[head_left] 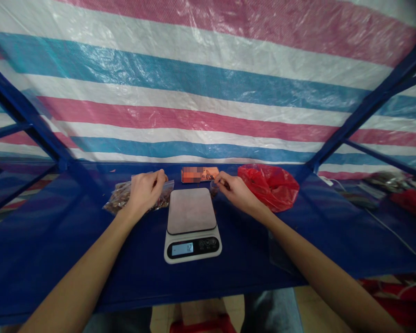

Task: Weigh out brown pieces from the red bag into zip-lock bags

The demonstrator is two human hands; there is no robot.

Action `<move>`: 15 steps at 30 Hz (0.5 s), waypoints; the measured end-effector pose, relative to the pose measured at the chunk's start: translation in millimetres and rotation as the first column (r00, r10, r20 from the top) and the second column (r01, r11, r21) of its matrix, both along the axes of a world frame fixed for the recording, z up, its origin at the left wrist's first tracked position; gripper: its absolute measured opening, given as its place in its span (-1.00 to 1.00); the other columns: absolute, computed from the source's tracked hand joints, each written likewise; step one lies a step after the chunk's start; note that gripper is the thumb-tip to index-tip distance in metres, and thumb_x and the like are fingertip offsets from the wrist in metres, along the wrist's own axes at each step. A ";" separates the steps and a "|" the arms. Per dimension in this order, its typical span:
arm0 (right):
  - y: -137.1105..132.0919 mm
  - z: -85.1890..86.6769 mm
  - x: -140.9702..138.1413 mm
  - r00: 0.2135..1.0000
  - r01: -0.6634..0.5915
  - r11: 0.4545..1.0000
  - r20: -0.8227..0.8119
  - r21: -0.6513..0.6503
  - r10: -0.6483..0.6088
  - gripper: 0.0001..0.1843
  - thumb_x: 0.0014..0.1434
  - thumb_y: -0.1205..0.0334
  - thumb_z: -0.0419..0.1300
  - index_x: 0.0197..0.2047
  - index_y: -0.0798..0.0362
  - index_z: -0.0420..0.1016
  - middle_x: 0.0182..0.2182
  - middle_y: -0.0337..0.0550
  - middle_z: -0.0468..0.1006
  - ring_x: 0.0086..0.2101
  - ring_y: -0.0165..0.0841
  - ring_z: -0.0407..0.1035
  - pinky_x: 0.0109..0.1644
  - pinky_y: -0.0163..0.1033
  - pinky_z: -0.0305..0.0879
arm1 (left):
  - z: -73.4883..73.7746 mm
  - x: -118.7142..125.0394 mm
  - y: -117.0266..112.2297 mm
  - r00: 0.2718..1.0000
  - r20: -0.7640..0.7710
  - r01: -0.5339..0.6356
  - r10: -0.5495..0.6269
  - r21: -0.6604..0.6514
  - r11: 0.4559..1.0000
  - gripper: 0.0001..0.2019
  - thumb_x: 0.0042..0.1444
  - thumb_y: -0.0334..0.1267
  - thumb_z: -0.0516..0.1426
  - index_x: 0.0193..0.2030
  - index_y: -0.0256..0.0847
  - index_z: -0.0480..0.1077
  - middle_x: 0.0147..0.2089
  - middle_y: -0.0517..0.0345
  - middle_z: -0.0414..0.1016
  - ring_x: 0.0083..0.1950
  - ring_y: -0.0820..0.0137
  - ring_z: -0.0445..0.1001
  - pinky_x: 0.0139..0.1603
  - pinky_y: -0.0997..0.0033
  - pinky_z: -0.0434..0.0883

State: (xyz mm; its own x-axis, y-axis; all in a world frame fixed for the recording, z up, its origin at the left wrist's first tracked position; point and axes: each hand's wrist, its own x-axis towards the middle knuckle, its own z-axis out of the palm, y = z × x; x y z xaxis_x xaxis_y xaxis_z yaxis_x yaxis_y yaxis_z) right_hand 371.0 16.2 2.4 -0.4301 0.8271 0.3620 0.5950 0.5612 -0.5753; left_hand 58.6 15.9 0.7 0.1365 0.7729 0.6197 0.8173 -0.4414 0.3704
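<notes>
My left hand (146, 190) rests closed on top of a clear plastic bag of brown pieces (119, 198), left of a white kitchen scale (192, 224). The fingers are curled, pinching at the bag's upper edge. My right hand (234, 189) is closed in a pinch around a small dark object (214, 187) just past the scale's back right corner; I cannot make out what it is. The scale's grey platform is bare and its display is lit.
A red plastic bag (270, 185) lies right of my right hand. An orange flat packet (199, 174) sits behind the scale. All rest on a blue metal shelf (72, 240) with blue posts (24, 113). A striped tarp (201, 78) hangs behind. Cables (388, 226) lie at right.
</notes>
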 end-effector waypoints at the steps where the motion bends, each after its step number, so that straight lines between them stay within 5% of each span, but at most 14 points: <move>1: 1.0 -0.3 0.2 1.000 -0.007 1.000 -0.003 -0.001 0.007 -0.85 0.38 0.31 0.07 -0.21 0.04 0.45 -0.41 -0.26 0.47 -0.43 -0.37 0.33 -0.28 -0.30 0.16 | -0.2 -0.1 0.2 1.000 -0.002 -0.002 0.002 0.001 1.000 -0.42 0.42 -0.04 -0.11 -0.41 -0.21 0.60 -0.67 0.16 0.38 -0.58 0.36 0.42 -0.43 0.37 0.15; 8: 18.3 -0.7 2.2 0.988 0.017 1.000 -0.156 -0.001 -0.017 -0.82 0.39 0.28 0.08 -0.13 0.08 0.52 -0.18 -0.05 0.62 -0.15 -0.24 0.51 -0.01 -0.17 0.39 | -1.7 0.0 1.4 1.000 -0.015 -0.010 0.010 -0.018 1.000 -0.42 0.42 -0.03 -0.12 -0.40 -0.22 0.60 -0.67 0.15 0.37 -0.57 0.34 0.43 -0.41 0.37 0.18; 15: 23.7 -0.3 -8.1 0.988 -0.146 0.988 0.056 0.043 0.144 -0.55 0.37 0.46 0.00 0.21 0.03 0.51 0.15 0.04 0.54 0.18 -0.19 0.41 0.30 0.04 0.31 | -3.1 -3.1 3.3 1.000 -0.013 -0.012 0.012 -0.026 1.000 -0.43 0.42 -0.04 -0.11 -0.41 -0.20 0.60 -0.66 0.16 0.41 -0.58 0.35 0.43 -0.43 0.37 0.17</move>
State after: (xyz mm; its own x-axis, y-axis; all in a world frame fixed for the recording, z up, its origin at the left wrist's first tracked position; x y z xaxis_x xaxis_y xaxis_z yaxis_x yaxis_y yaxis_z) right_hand 362.9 39.9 2.0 -0.5635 0.7372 0.3728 0.5341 0.6694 -0.5164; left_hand 55.5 19.2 -2.4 0.1352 0.7905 0.5973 0.8274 -0.4218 0.3709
